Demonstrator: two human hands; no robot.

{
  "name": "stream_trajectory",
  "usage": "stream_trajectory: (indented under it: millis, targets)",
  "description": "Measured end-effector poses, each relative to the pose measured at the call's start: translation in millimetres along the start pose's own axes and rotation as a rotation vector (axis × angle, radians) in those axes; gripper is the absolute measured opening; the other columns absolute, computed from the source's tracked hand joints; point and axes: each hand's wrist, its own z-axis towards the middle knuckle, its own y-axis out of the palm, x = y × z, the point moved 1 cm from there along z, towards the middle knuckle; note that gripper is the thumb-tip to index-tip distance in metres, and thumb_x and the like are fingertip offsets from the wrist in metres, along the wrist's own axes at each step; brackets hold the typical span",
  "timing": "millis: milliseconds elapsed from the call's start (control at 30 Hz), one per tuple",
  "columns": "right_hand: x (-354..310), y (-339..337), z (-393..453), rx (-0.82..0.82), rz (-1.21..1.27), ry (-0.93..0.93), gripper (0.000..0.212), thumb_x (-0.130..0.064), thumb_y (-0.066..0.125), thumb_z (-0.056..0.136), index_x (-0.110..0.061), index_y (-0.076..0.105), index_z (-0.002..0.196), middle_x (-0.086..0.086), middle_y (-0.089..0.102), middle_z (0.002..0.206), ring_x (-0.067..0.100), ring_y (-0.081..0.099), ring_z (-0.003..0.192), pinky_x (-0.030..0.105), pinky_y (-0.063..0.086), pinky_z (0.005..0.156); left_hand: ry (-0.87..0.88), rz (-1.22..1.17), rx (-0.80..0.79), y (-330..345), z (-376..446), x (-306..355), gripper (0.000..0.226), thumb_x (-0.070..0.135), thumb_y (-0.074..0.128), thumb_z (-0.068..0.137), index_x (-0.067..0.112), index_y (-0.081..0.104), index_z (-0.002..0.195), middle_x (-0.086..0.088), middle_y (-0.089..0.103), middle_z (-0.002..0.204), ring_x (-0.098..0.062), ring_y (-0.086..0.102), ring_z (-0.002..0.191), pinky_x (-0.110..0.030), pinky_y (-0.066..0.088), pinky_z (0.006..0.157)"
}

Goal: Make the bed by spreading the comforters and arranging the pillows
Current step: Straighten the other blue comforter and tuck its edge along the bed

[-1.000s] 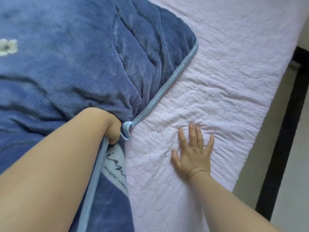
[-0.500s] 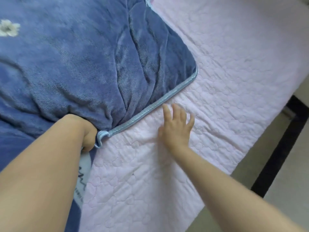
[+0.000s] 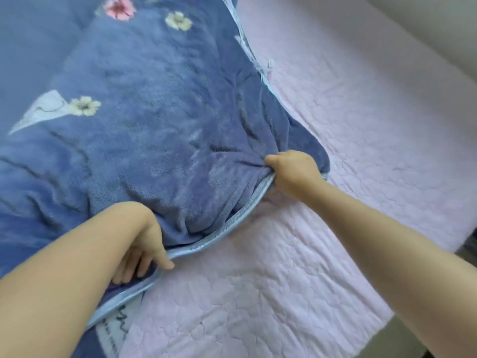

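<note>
A blue fleece comforter lies bunched over the left and middle of the bed, its pale blue satin binding curving along the near right edge between the two hands. The right hand has its fingers curled into the plush fabric at the comforter's right corner, gathering it into tight creases; the left hand grips the binding nearer the viewer, thumb on top and fingers tucked beneath the hem. Both bare forearms reach in from the near side and cover part of the comforter's near edge. Under and to the right of the comforter, the pink quilted mattress pad is uncovered, stitched in a rounded pattern and lightly wrinkled. A pale wall runs along the far right of the bed, and a strip of floor shows at the near right. The comforter is soft and deeply folded, printed with a pink flower, cream flowers and white patches bearing dark script.
</note>
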Motion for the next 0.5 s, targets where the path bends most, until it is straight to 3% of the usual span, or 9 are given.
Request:
stream_trajectory:
  millis: [33,100,133,200,267,333,400,467,500]
  targets:
    - [10,-13,-5,0.015,0.014,-0.010,0.010,-0.008,0.051,0.081,-0.017,0.054,0.084,0.014,0.065,0.099,0.032,0.058,0.097,0.029,0.029,0.063,0.056,-0.057,0.044,-1,-11,5,0.053,0.057,0.039,0.091,0.008,0.057,0.090,-0.012,0.067,0.099,-0.029,0.058,0.120,-0.028,0.050,0.085]
    - [30,-32,-17,0.034,0.033,-0.053,0.010,-0.009,0.051,0.080,-0.017,0.054,0.083,0.015,0.065,0.096,0.033,0.059,0.094,0.029,0.029,0.062,0.189,-0.093,0.270,-11,-29,18,0.050,0.059,0.052,0.083,0.013,0.053,0.065,-0.001,0.060,0.064,-0.016,0.069,0.076,-0.016,0.046,0.055]
    - [40,-40,-24,0.021,0.038,-0.078,0.009,-0.008,0.051,0.080,-0.017,0.052,0.083,0.015,0.064,0.093,0.033,0.059,0.093,0.029,0.028,0.059,0.275,-0.057,0.443,-15,-42,30,0.047,0.056,0.061,0.078,0.015,0.051,0.058,0.004,0.056,0.054,-0.008,0.060,0.056,-0.012,0.041,0.047]
    - [62,-64,-39,0.005,0.012,-0.145,0.011,-0.008,0.050,0.079,-0.018,0.047,0.080,0.015,0.060,0.087,0.034,0.059,0.092,0.029,0.026,0.055,0.407,0.025,0.829,-22,-74,60,0.044,0.050,0.072,0.069,0.021,0.045,0.051,0.011,0.049,0.045,-0.003,0.046,0.047,-0.015,0.035,0.044]
    - [92,-89,-57,-0.022,-0.082,-0.150,0.009,-0.011,0.052,0.080,-0.015,0.055,0.087,0.012,0.063,0.093,0.032,0.059,0.093,0.029,0.028,0.060,0.464,-0.001,1.116,-21,-103,94,0.042,0.049,0.076,0.063,0.025,0.042,0.061,0.012,0.048,0.062,-0.013,0.050,0.068,-0.025,0.040,0.057]
    - [136,-112,-79,-0.041,-0.180,-0.108,0.013,-0.014,0.053,0.079,-0.015,0.059,0.091,0.010,0.064,0.091,0.031,0.060,0.092,0.028,0.030,0.063,0.482,-0.084,1.277,-23,-128,134,0.053,0.051,0.078,0.059,0.025,0.050,0.095,0.005,0.049,0.097,-0.022,0.049,0.101,-0.035,0.045,0.083]
    - [185,-130,-100,-0.078,-0.239,-0.029,0.008,-0.016,0.054,0.079,-0.022,0.051,0.077,0.004,0.053,0.073,0.029,0.058,0.084,0.028,0.033,0.062,0.415,-0.152,1.249,-26,-146,168,0.085,0.052,0.076,0.063,0.022,0.036,0.132,-0.006,0.037,0.130,-0.027,0.037,0.126,-0.040,0.038,0.103]
    - [240,-151,-132,-0.127,-0.266,0.085,0.017,-0.019,0.055,0.080,-0.025,0.045,0.068,0.000,0.044,0.063,0.029,0.056,0.081,0.028,0.036,0.062,0.425,-0.193,1.133,-32,-166,214,0.086,0.052,0.068,0.073,0.019,0.026,0.141,-0.012,0.033,0.141,-0.031,0.036,0.131,-0.040,0.035,0.107]
    - [265,-155,-144,-0.166,-0.269,0.137,0.013,-0.019,0.054,0.081,-0.027,0.053,0.071,0.001,0.052,0.068,0.030,0.059,0.087,0.028,0.037,0.063,0.465,-0.199,1.076,-36,-172,234,0.079,0.049,0.064,0.079,0.016,0.027,0.142,-0.013,0.036,0.142,-0.030,0.039,0.131,-0.036,0.036,0.107]
